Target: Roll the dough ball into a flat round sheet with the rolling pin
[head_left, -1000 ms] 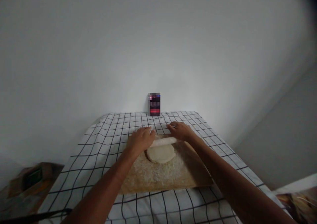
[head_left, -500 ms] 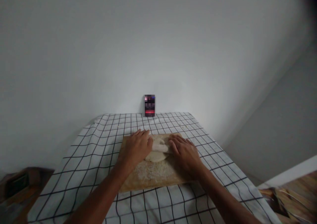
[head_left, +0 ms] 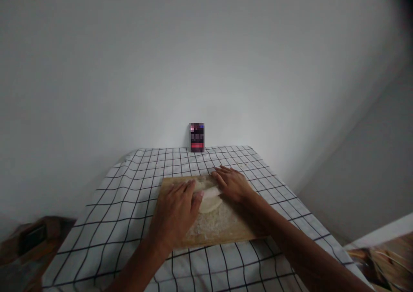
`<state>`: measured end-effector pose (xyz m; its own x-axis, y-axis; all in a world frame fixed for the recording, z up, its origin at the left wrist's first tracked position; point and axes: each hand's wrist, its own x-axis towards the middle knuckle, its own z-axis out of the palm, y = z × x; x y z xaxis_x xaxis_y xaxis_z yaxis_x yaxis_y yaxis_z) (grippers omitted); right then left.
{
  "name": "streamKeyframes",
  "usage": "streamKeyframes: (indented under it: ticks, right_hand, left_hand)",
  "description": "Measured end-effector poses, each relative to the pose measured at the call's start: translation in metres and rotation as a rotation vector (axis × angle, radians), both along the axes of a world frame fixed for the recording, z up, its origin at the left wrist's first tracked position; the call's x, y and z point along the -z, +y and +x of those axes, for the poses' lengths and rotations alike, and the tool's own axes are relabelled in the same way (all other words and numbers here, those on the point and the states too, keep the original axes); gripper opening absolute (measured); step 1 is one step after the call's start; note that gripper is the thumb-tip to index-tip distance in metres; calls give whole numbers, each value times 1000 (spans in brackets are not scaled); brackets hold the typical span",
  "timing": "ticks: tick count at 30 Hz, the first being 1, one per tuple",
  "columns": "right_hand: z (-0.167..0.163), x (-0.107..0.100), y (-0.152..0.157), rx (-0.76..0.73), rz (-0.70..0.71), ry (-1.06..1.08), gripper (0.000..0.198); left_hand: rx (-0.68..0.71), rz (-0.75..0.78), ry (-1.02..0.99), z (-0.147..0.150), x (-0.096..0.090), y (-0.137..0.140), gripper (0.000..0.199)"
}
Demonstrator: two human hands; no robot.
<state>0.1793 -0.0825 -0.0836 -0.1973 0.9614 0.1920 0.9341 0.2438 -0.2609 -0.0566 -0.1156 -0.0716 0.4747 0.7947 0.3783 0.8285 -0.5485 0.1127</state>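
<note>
A pale rolling pin (head_left: 211, 192) lies across a flat round of dough (head_left: 209, 205) on a floured wooden board (head_left: 222, 232). My left hand (head_left: 177, 208) covers the pin's left end, with its fingers bent over it and the thumb along its near side. Over the right end lies my right hand (head_left: 235, 183), fingers reaching forward past the pin. Both hands hide the pin's ends. The pin sits slanted, its right end farther from me than its left. Part of the dough is hidden beneath it.
A white tablecloth with black lines (head_left: 122, 206) covers the table under the board. At the far edge a dark, pixelated upright object (head_left: 197, 137) leans by the pale wall (head_left: 206, 59). A brown, box-like object (head_left: 35, 238) stands low at the left.
My left hand has come nearer to me and my right hand has moved slightly farther away, so the rolling pin has turned to a slant. More dough shows on the right.
</note>
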Motion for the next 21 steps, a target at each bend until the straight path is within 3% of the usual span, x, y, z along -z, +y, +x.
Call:
streamKeyframes:
  ticks: [4, 10, 21]
  right_hand:
    - [-9, -12, 50, -51, -86, -8, 62]
    - [-19, -16, 98, -55, -136, -16, 71]
    - [-13, 0, 93, -12, -116, -116, 47]
  left_hand:
    - [-88, -85, 32, -1, -11, 32, 40]
    - [-232, -235, 96, -8, -14, 81, 51]
    - [-149, -218, 153, -14, 1, 91, 34]
